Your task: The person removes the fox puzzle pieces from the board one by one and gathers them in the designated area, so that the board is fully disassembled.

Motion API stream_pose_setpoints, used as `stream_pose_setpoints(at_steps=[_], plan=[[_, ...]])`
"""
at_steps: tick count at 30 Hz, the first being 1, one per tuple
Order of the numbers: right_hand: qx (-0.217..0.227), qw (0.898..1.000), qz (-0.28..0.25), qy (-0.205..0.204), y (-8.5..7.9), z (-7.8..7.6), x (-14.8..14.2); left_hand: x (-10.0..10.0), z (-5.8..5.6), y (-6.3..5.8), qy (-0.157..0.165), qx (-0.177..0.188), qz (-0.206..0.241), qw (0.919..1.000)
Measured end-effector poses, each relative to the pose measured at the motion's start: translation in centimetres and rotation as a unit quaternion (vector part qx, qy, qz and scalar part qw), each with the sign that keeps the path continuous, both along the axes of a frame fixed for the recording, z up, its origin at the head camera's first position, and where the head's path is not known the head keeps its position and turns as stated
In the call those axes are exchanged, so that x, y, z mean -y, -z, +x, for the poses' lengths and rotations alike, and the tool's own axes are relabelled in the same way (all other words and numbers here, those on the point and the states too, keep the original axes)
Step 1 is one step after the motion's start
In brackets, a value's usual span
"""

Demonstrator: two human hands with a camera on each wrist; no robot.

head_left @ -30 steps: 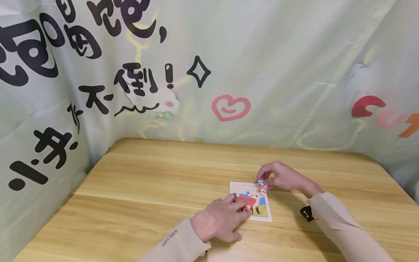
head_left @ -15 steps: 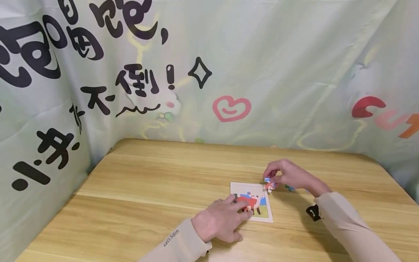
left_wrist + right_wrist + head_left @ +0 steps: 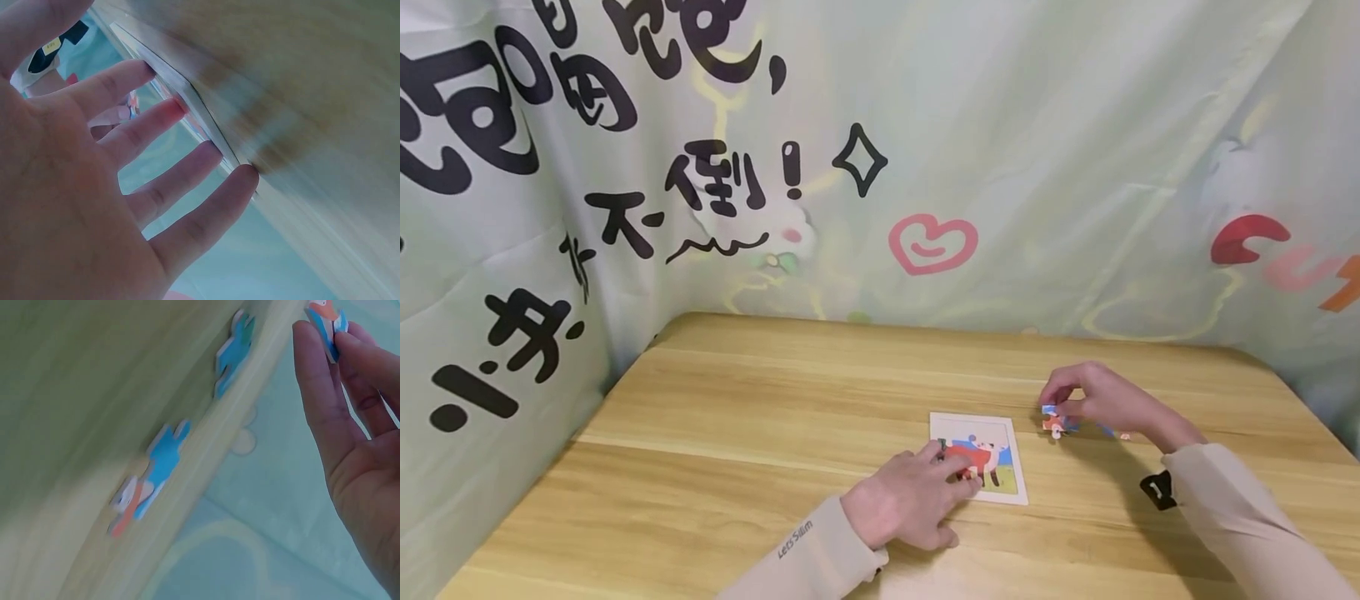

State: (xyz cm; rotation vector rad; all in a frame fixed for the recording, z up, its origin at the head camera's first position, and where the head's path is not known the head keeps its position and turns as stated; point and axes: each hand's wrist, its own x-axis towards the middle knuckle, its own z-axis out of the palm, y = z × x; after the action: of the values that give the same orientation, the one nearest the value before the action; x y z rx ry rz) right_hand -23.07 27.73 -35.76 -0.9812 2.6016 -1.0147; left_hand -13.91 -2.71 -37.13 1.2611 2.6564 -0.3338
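A square puzzle board with a white border and an orange animal on blue and green lies on the table. My left hand rests on its lower left part with fingers spread, hiding some of the picture. In the left wrist view the straight fingers touch the board's edge. Right of the board, my right hand pinches a small puzzle piece between thumb and fingers, above the table. The right wrist view shows this piece in orange, white and blue.
Two loose puzzle pieces lie on the table near the right hand: a blue and green one and a blue one with orange and white. A printed curtain stands behind the wooden table.
My right hand has drawn the puzzle piece off the board's upper right corner and moved right, over the table near the loose pieces. The left hand has stayed on the board.
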Motion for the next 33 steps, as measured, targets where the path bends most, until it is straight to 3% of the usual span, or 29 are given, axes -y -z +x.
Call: stream_pose_setpoints(at_steps=[6,10,19,33], plan=[[0.005,1.0,-0.006,0.012,-0.3,0.0,-1.2,-0.2,-0.3,-0.1,0.006,-0.011,-0.008,0.9999],[-0.004,1.0,0.007,0.015,0.0,0.2,-2.1,-0.2,0.0,0.2,0.008,0.0,-0.004,1.0],[-0.06,0.997,0.03,0.027,0.8,0.4,-4.2,-0.1,0.3,0.6,-0.002,0.016,0.011,0.9998],[-0.064,0.994,0.053,0.066,0.3,0.8,-7.1,0.0,0.1,0.0,0.004,0.007,0.008,0.9999]])
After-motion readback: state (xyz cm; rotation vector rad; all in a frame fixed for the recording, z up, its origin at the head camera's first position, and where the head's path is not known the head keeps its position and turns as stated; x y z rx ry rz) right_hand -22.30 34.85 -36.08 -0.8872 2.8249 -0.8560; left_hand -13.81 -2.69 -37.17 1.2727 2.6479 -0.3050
